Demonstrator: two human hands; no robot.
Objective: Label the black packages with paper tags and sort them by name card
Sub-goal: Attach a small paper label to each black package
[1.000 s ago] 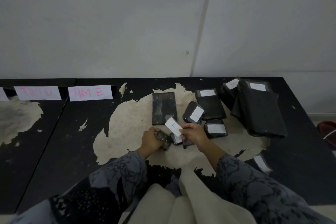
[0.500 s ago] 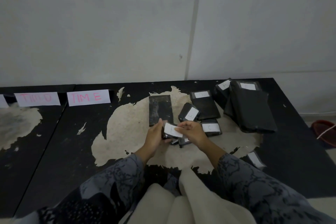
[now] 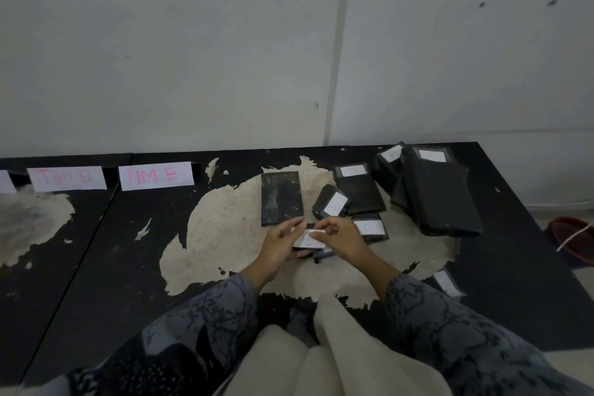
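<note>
My left hand (image 3: 279, 246) holds a small black package (image 3: 303, 255) from below, most of it hidden by my fingers. A white paper tag (image 3: 308, 239) lies on top of that package, and my right hand (image 3: 340, 236) pinches the tag's upper edge. Behind my hands lie an untagged black package (image 3: 281, 197) and tagged ones: a small tilted package (image 3: 331, 202), a flat package (image 3: 358, 188) and a small package (image 3: 369, 228) at the right. Two name cards with pink writing, "TIM E" (image 3: 156, 175) and another card (image 3: 67, 178), stand at the back left.
A pile of large black packages (image 3: 434, 193) with white tags fills the back right of the black table (image 3: 96, 251). A loose white tag (image 3: 446, 283) lies near the right front. A red object (image 3: 573, 235) sits beyond the table's right edge.
My left hand lifted the small package up under the tag. My right hand lowered the tag flat onto it. The view shifted slightly left.
</note>
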